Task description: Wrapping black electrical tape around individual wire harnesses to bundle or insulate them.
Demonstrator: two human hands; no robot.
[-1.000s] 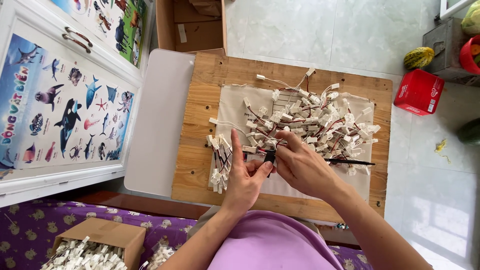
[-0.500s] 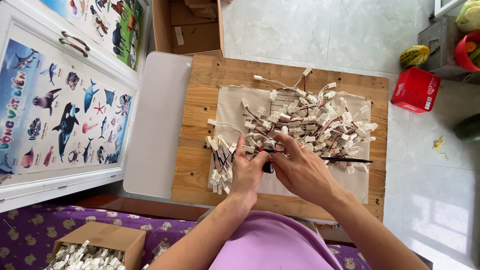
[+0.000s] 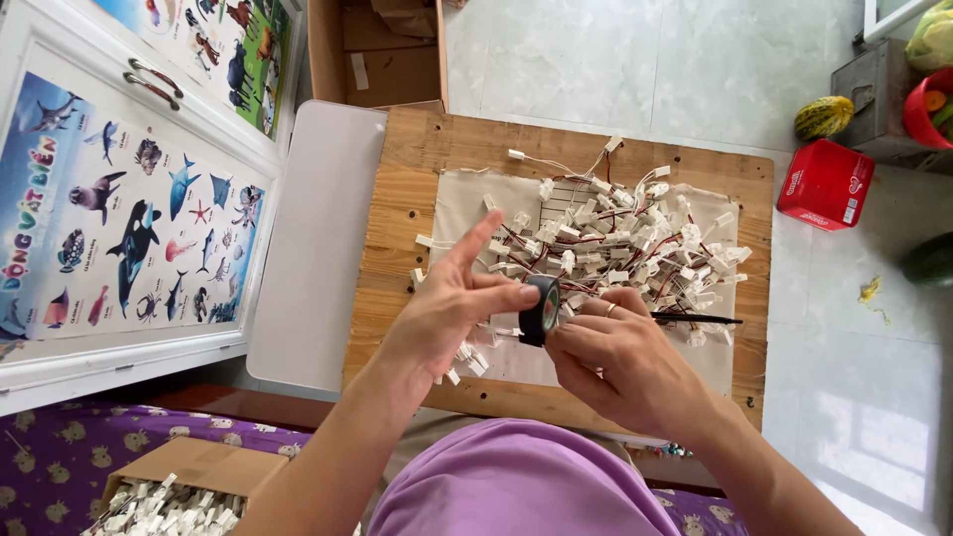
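Observation:
A roll of black tape [image 3: 541,309] is held upright above the near edge of a wooden table [image 3: 417,179]. My right hand [image 3: 620,357] grips the roll from the right. My left hand [image 3: 452,308] touches its left face with thumb and fingertips, the index finger stretched out. Behind the hands a heap of white plug connectors with red and black wires [image 3: 635,248] lies on a beige cloth [image 3: 467,199]. A small bundle of connectors [image 3: 467,357] lies under my left hand, partly hidden.
A white board [image 3: 318,238] lies left of the table. Cabinet doors with animal posters [image 3: 119,228] are at far left. A cardboard box of connectors [image 3: 179,491] sits at lower left. On the tiled floor at right are a red box [image 3: 824,186], a gourd [image 3: 822,117] and a grey crate [image 3: 874,89].
Both hands have lifted off the connector bundle toward me, and the black tape roll now shows between them. My left index finger has straightened.

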